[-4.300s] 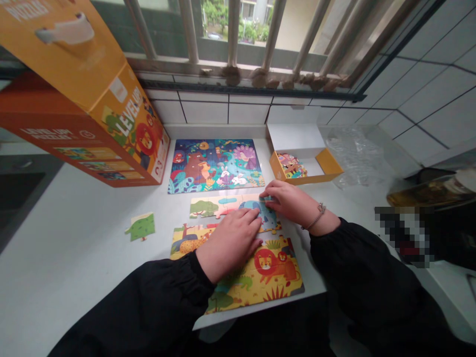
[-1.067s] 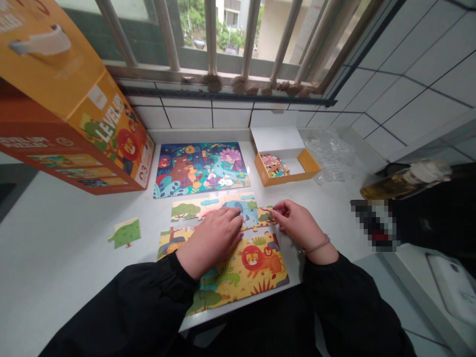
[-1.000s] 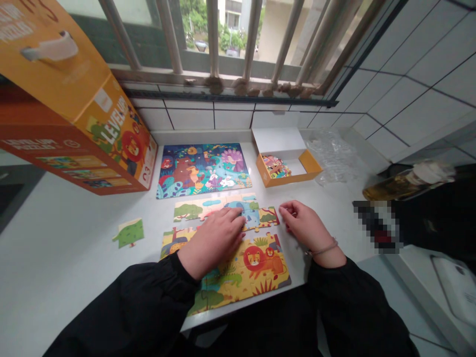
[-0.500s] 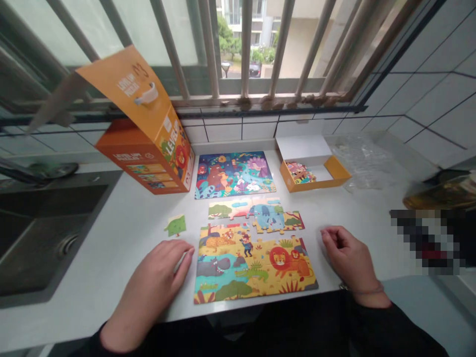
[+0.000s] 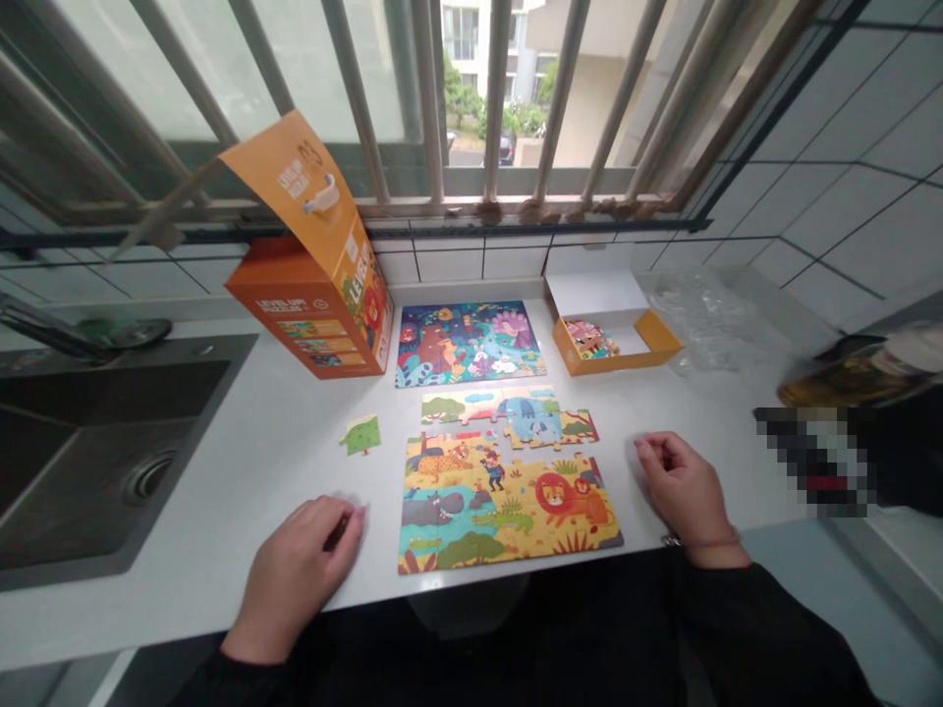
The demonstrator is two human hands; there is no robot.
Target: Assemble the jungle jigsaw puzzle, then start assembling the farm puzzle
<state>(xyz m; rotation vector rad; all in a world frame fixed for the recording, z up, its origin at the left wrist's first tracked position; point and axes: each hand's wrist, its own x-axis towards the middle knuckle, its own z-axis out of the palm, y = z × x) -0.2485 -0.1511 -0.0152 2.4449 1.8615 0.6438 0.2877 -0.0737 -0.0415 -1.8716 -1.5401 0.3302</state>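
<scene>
My left hand [image 5: 301, 570] rests on the counter left of the safari jigsaw puzzle [image 5: 508, 511], loosely curled with nothing showing in it. On the puzzle's other side, my right hand [image 5: 685, 491] lies curled in a loose fist, apart from the pieces. The lower puzzle section shows lions, a hippo and a crocodile. Just above it, a joined strip with an elephant [image 5: 531, 417] lies across a gap, touching or nearly touching at places. A single green puzzle piece [image 5: 362, 435] sits apart, beyond my left hand.
Behind lies an assembled dark-blue forest puzzle [image 5: 471, 342]. An orange puzzle box [image 5: 313, 314] stands open at left, near the sink [image 5: 243, 358]. An open yellow box [image 5: 611, 363] holds pieces, with clear plastic packaging [image 5: 703, 324] beside it. Barred window behind.
My left hand has drawn back left from the puzzle's edge, its fingers more curled. My right hand keeps its place beside the puzzle. The view has shifted slightly.
</scene>
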